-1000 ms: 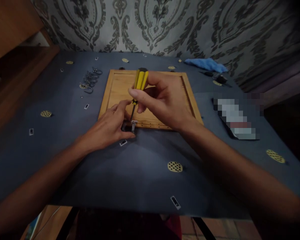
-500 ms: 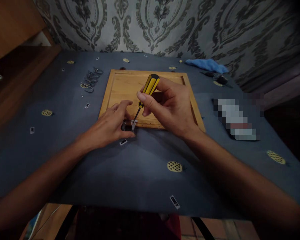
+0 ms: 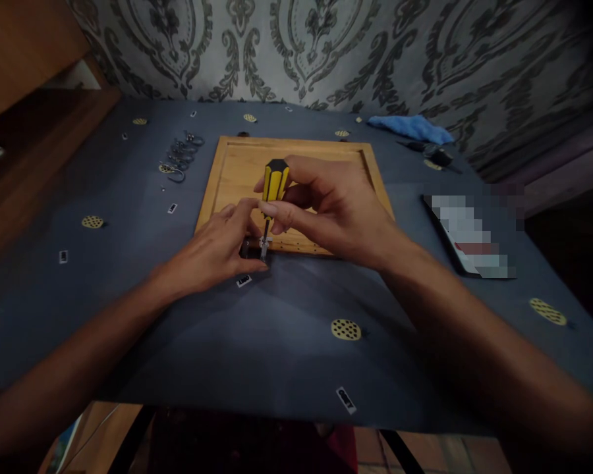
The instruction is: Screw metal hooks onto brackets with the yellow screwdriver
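Note:
My right hand (image 3: 336, 210) is closed around the yellow-and-black handle of a screwdriver (image 3: 275, 182). Its shaft points down, nearly upright, with the tip at a small metal hook (image 3: 264, 253) on the near edge of a wooden board (image 3: 247, 164). My left hand (image 3: 222, 243) steadies this hook between thumb and fingers, which partly cover it. Beside it, under the left fingers, shows another dark metal piece. Small dark holes run along the board's near edge, right of the hook. Whether a screw sits under the tip cannot be made out.
Several dark metal hooks (image 3: 180, 155) lie in a row left of the board. A blue cloth (image 3: 412, 128) and a dark tool (image 3: 437, 155) are at the back right. A blurred-out phone-like object (image 3: 467, 237) lies on the right. A patterned blue-grey cloth (image 3: 286, 349) covers the table.
My right hand has shifted a little left, and the screwdriver has gone from tilted right to nearly upright. Its tip stays at the hook. My left hand holds its place.

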A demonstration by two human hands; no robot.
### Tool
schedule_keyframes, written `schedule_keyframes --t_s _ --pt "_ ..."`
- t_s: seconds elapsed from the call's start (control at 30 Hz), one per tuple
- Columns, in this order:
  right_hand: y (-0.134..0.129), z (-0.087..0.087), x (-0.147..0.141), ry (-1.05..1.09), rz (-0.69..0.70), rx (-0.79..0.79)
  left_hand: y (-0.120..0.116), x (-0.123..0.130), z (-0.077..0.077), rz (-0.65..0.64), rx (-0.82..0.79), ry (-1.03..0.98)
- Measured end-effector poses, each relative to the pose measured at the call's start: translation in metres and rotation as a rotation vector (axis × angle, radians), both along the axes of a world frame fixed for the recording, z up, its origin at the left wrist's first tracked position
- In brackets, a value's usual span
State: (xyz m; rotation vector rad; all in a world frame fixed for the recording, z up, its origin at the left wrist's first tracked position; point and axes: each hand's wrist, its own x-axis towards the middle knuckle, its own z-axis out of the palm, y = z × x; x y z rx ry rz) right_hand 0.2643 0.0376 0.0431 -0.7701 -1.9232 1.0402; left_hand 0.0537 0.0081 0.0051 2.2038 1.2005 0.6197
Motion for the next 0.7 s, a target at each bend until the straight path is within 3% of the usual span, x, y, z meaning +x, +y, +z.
schedule_keyframes --t_s 0.13,0.5,0.7 --pt "0.010 0.003 -0.007 -0.058 0.171 0.007 0.001 -0.001 0.000 0.002 -0.010 0.031" --pt "0.038 0.001 -0.023 -0.207 0.136 0.199 0.002 0.001 -0.007 0.022 -0.040 -0.035" --pt "0.042 -0.002 -0.023 -0.187 0.135 0.178 0.004 0.000 -0.006 0.025 -0.037 -0.008"
